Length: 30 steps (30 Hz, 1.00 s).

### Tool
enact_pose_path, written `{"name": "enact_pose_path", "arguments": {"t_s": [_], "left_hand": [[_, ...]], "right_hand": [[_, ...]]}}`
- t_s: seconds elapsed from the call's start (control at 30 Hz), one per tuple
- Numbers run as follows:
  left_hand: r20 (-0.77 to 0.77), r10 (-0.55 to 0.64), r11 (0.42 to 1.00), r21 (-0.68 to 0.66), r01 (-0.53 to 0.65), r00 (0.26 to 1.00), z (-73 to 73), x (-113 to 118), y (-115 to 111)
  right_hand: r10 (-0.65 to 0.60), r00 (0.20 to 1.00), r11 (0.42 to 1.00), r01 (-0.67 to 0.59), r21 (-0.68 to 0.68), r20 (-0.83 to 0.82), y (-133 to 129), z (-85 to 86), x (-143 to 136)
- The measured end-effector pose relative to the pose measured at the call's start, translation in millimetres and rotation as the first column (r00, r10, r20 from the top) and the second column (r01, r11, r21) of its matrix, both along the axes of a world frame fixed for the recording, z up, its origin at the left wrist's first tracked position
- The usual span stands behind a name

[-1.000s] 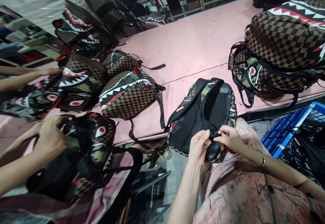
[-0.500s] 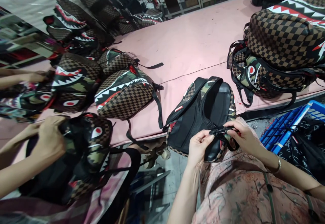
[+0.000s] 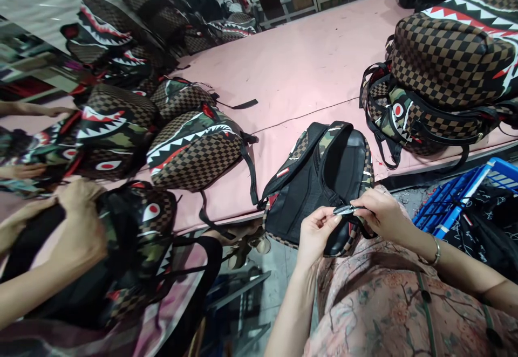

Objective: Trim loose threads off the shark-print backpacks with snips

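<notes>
A backpack (image 3: 307, 184) in brown-black check and camouflage leans on the table's near edge, its black padded back and shoulder straps facing up. Low on its right side, my left hand (image 3: 318, 233) pinches a thin black strap (image 3: 343, 210) between thumb and fingertips. My right hand (image 3: 378, 214) is closed on the same strap just to the right, fingers bent. A pale glint shows on the strap between both hands; whether it is a small tool or just shine, I cannot tell. The rest of the strap hangs below my right hand, partly hidden.
Two stacked backpacks (image 3: 445, 60) stand at the right of the pink table (image 3: 299, 71). More shark-mouth backpacks (image 3: 198, 152) lie to the left. A co-worker's hands (image 3: 81, 222) handle another backpack (image 3: 149, 227) at lower left. A blue crate (image 3: 449, 200) with dark bags stands right.
The bunched strap between my hands now looks narrower and straighter. My right hand has turned and its fingers are more curled. At left, the co-worker's hands have shifted.
</notes>
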<state>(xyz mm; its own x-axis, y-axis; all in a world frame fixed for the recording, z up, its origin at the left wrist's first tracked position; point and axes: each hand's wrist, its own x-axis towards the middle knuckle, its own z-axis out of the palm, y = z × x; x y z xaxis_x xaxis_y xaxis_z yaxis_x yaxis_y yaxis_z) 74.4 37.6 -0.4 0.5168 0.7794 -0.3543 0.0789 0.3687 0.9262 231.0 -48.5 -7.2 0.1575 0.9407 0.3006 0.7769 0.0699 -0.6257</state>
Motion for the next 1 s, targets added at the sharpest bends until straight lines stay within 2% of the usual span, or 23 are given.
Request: {"name": "enact_pose_path", "arguments": {"t_s": [0.07, 0.2, 0.27, 0.43, 0.53, 0.63, 0.73, 0.83, 1.0], "left_hand": [[0.004, 0.005, 1.0, -0.016, -0.005, 1.0, -1.4, -1, 0], [0.048, 0.04, 0.995, -0.097, -0.035, 0.998, -6.4, -3, 2], [0.058, 0.07, 0.988, -0.141, -0.061, 0.996, -8.3, -3, 3], [0.052, 0.086, 0.983, -0.164, -0.076, 0.995, -9.2, -2, 3], [0.051, 0.075, 0.985, -0.156, -0.066, 0.996, -9.4, -2, 3], [0.055, 0.062, 0.989, -0.14, -0.054, 0.997, -10.6, -3, 3], [0.062, 0.057, 0.988, -0.144, -0.048, 0.996, -12.2, -4, 4], [0.066, 0.061, 0.986, -0.156, -0.05, 0.996, -13.3, -4, 5], [0.071, 0.052, 0.982, -0.184, -0.038, 0.996, -14.1, -3, 6]], "right_hand": [[0.004, 1.0, 1.0, -0.003, 0.007, -0.03, 1, -3.8, 1], [-0.071, 0.969, 0.997, 0.079, 0.025, -0.235, 3, -10.5, 4], [-0.081, 0.957, 0.996, 0.09, 0.022, -0.277, 2, -11.6, 5], [0.014, 0.98, 1.0, -0.012, 0.013, -0.198, -3, -8.8, 7], [0.029, 0.989, 1.0, -0.028, 0.012, -0.142, -3, -7.7, 6], [0.034, 0.986, 0.999, -0.03, 0.026, -0.161, -1, -9.9, 6], [0.023, 0.957, 1.0, -0.016, 0.026, -0.29, 3, -16.8, 6], [-0.008, 0.893, 1.0, 0.002, -0.013, -0.45, 7, -26.4, 5], [-0.031, 0.846, 0.996, -0.019, -0.089, -0.533, 9, -32.8, 6]]}}
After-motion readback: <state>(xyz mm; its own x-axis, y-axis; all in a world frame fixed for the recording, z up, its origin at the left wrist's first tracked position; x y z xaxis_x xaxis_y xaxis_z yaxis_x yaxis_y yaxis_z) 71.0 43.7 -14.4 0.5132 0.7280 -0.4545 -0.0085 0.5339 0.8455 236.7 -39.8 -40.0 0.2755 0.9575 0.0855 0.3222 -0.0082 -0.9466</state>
